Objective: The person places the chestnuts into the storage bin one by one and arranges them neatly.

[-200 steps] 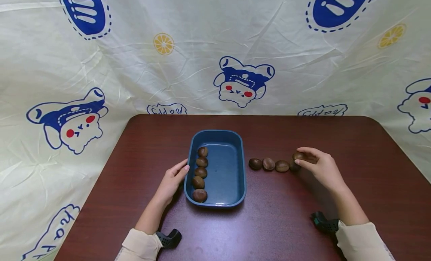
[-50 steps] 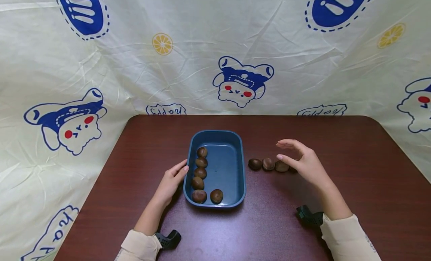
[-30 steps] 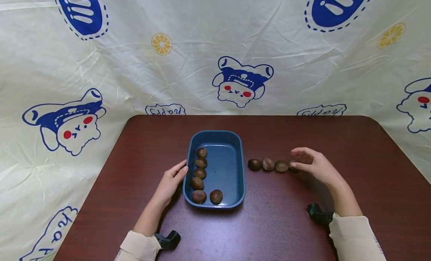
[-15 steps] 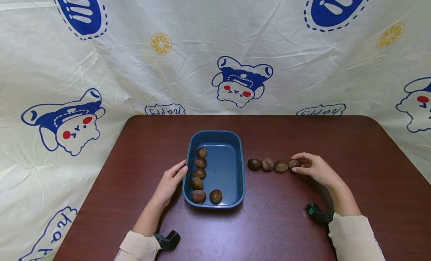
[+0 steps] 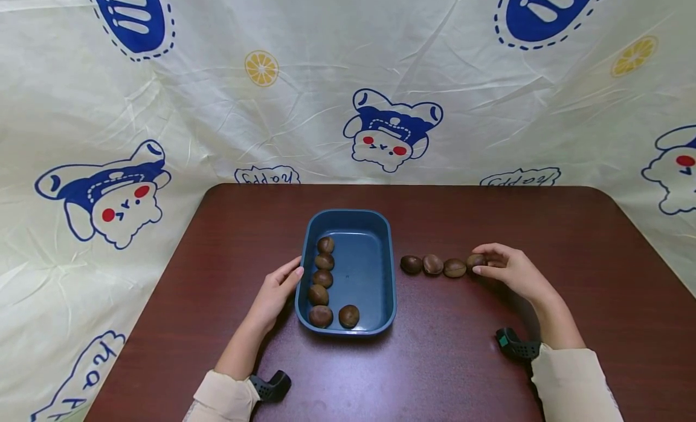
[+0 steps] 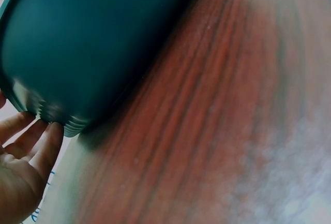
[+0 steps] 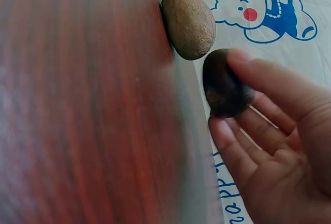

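Observation:
My right hand (image 5: pixel 513 271) pinches a dark brown chestnut (image 7: pixel 222 84) between thumb and fingertips, at the right end of a row on the table. To its left lie three more chestnuts, the nearest one (image 5: pixel 454 268) close beside it. A blue rectangular tray (image 5: pixel 393 277) stands left of the row. Inside it, several chestnuts (image 5: pixel 322 279) line the left wall, and a single chestnut (image 5: pixel 348 316) sits right of the lowest one. My left hand (image 5: pixel 277 292) rests its fingertips against the tray's outer left side; the left wrist view shows its fingers (image 6: pixel 49 146) touching the wall.
The brown table (image 5: pixel 435 361) has rounded far corners. Behind it hangs a pale cloth (image 5: pixel 315 126) printed with blue cartoon bears and orange slices. A black wrist device (image 5: pixel 272 387) sits on the left wrist and another black wrist device (image 5: pixel 516 344) on the right.
One chestnut went from the table into the tray's lower middle. My right hand came back to the row's right end and took hold of the end chestnut. The left hand stayed at the tray.

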Motion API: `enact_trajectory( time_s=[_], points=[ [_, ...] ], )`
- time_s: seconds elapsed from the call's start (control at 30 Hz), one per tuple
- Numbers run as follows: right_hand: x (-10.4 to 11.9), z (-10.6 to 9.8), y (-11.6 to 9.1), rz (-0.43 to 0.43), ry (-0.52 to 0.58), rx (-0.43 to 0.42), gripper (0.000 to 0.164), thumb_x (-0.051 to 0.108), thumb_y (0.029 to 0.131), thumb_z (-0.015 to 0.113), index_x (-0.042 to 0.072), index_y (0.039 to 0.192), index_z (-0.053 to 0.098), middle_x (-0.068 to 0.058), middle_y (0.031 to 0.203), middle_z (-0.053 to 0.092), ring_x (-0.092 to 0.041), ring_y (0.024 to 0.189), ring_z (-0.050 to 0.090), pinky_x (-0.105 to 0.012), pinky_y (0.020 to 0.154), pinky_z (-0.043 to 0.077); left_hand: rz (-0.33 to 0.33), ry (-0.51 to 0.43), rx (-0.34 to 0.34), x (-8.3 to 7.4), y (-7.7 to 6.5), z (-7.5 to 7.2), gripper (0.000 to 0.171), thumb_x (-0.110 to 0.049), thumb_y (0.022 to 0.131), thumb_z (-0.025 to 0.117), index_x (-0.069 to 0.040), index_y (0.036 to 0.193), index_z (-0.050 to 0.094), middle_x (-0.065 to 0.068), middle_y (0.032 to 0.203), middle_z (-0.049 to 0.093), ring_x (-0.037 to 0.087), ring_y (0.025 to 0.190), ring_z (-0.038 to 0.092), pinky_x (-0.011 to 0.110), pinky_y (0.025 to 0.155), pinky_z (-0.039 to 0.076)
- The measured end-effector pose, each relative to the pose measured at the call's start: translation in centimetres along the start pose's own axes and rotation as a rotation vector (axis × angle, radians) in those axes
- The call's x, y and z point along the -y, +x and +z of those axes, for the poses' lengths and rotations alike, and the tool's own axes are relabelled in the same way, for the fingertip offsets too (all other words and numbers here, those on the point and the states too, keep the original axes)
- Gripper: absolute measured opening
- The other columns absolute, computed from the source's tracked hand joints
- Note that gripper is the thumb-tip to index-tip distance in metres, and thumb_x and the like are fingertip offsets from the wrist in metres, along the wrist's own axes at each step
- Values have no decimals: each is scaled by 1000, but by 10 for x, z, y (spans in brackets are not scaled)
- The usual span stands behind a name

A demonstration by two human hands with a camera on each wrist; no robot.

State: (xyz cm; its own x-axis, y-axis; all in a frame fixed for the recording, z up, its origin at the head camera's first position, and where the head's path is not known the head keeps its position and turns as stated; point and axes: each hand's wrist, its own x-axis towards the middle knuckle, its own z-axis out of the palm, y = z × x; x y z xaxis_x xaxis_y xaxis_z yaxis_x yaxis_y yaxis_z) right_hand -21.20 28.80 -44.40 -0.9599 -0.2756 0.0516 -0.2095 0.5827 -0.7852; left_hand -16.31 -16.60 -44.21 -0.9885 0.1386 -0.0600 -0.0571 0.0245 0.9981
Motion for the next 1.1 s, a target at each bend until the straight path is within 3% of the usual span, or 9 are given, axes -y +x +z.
enact_trajectory(
  time_s=[0.17,0.4,0.67,0.9,1.1],
  points=[
    [3,0,0,-4,18,-36,38,21,85,63,1,115,53,-14,108,55,-2,91,52,-15,71,44,9,-5,-7,11,5,-2,45,-23,93,51,-2,132,44,15,131,46,25,118,43,36,95,35],
    [10,1,1,-10,55,-67,40,22,85,63,1,117,51,-9,106,55,-2,90,53,-15,70,45,-11,-3,1,-1,0,0,43,-17,94,48,2,132,41,18,131,44,29,119,42,38,96,35],
    [24,1,2,-65,74,-92,40,18,85,63,-2,117,50,-3,106,56,-2,92,53,-13,75,43,22,14,-18,11,5,-2,46,-26,92,52,-3,132,45,13,128,48,24,116,46,36,94,37],
    [41,4,5,-107,88,-92,38,15,85,63,0,118,52,-5,107,55,-6,93,53,-14,76,42,21,16,-25,12,5,-2,47,-27,92,52,-3,132,44,14,128,49,24,116,46,37,94,37],
    [60,12,7,-151,164,-79,33,7,84,62,-1,115,53,-8,105,57,-9,91,55,-16,76,44,19,5,-22,12,4,-2,48,-27,92,52,-2,132,43,15,129,47,24,117,45,37,94,37]
  ],
)
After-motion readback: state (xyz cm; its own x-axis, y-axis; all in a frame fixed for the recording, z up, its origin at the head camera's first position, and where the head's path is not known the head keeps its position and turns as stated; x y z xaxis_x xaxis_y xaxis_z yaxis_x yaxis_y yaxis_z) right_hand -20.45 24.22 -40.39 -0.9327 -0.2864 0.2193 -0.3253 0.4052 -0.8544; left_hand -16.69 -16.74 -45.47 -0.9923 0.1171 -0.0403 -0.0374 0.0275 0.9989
